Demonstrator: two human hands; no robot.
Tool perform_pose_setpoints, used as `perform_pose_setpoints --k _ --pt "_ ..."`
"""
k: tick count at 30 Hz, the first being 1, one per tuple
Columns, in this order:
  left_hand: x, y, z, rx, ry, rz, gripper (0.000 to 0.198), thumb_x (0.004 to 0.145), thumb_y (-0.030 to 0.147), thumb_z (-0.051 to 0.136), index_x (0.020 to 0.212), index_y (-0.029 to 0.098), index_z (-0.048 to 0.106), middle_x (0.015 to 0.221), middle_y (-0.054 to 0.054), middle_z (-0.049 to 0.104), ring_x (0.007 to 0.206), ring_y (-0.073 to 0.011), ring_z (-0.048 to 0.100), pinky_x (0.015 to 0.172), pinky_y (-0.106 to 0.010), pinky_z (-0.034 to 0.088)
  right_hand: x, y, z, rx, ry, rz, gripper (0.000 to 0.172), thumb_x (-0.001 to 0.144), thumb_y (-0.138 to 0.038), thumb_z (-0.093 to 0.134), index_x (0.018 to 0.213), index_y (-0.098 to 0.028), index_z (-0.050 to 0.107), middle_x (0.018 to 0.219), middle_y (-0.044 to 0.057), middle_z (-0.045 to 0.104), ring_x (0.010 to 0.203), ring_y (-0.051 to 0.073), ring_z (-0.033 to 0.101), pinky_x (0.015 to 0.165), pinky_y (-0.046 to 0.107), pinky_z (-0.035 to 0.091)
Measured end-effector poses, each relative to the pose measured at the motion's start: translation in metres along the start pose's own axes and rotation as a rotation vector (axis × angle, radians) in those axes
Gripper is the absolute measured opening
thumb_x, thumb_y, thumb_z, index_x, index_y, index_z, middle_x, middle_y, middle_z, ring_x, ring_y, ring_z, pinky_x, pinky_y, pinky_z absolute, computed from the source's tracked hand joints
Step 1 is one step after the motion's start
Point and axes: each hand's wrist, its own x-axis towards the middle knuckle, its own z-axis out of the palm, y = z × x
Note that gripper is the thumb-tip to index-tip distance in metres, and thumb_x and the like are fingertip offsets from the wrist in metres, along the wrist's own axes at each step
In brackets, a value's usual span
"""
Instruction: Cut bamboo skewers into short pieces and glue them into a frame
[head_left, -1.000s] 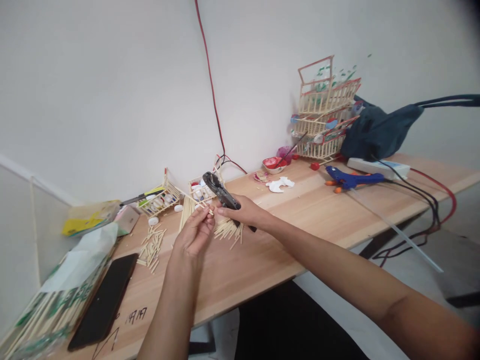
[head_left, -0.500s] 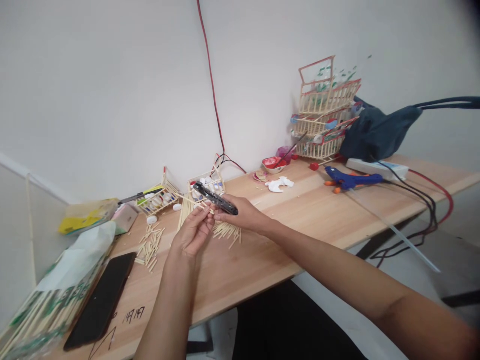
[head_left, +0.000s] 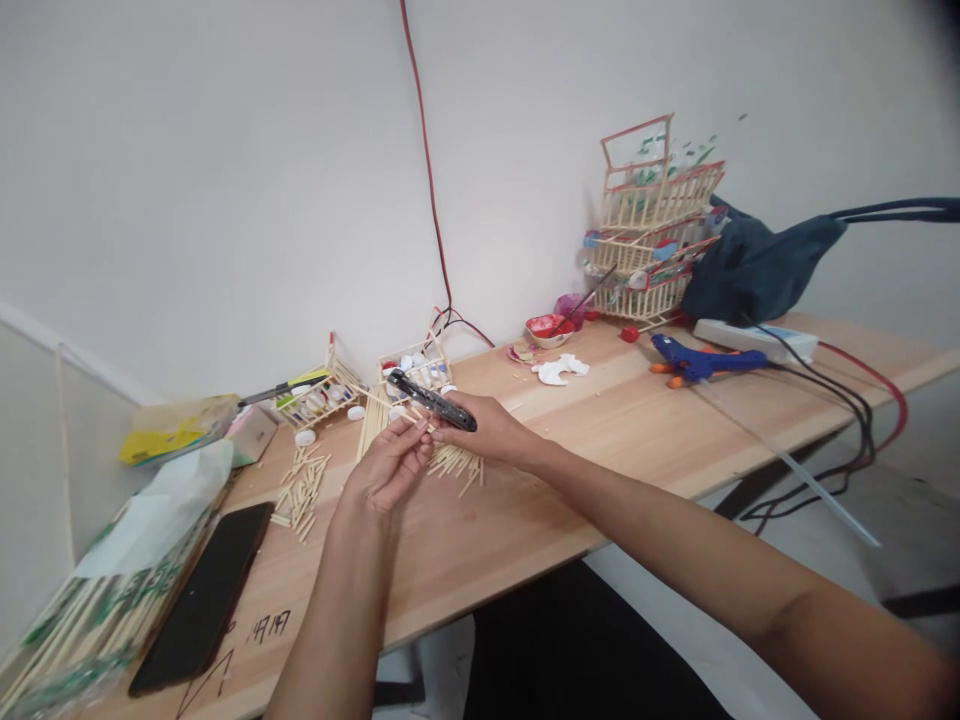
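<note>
My right hand [head_left: 487,432] is closed around black cutting pliers [head_left: 429,399], whose jaws point left toward the wall. My left hand [head_left: 390,468] pinches a thin wooden stick [head_left: 417,423] and holds it up to the pliers. Both hands hover just above a pile of cut stick pieces [head_left: 454,461] on the wooden table [head_left: 600,440]. Long uncut sticks [head_left: 369,432] lie right behind my left hand.
Small stick-built baskets [head_left: 322,395] stand by the wall, larger stacked ones [head_left: 652,235] at the back right. A blue glue gun [head_left: 697,358], a power strip [head_left: 754,337], a dark bag [head_left: 757,265], a black phone [head_left: 202,598], a packet of sticks [head_left: 97,620] and short stick offcuts [head_left: 300,490] lie about.
The pliers have dropped from a raised tilt to a flatter position at the stick. My left hand has stayed pinched on the stick, shifting only slightly.
</note>
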Motion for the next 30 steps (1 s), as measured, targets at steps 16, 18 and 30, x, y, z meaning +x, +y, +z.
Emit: perform_pose_setpoints --k 16,18,30 --pt "0.000 -0.015 0.002 0.618 -0.091 0.192 0.028 0.057 0.025 0.082 0.079 0.012 0.070 0.060 -0.002 0.064 0.052 -0.0098 0.054 0.052 -0.021 0.041 0.005 0.009 -0.007 -0.101 0.009 0.082 0.017 0.077 -0.032 0.060 0.083 -0.017 0.063 0.078 -0.001 0.064 0.075 0.014 0.057 0.065 0.021 0.037" --pt "0.000 -0.016 0.003 0.664 -0.109 0.191 0.025 0.058 0.026 0.081 0.075 0.012 0.070 0.057 -0.001 0.062 0.050 -0.0097 0.052 0.050 -0.021 0.039 0.005 0.009 -0.007 -0.108 -0.003 0.076 0.013 0.077 -0.028 0.059 0.081 -0.017 0.062 0.077 -0.001 0.063 0.074 0.014 0.056 0.066 0.021 0.037" --pt "0.001 -0.019 0.000 0.709 -0.143 0.161 0.020 0.059 0.028 0.078 0.070 0.012 0.070 0.056 -0.002 0.061 0.052 -0.0108 0.050 0.052 -0.022 0.036 0.004 0.008 -0.006 -0.088 -0.033 0.043 0.011 0.077 -0.026 0.058 0.078 -0.016 0.060 0.072 -0.002 0.058 0.069 0.012 0.052 0.063 0.021 0.035"
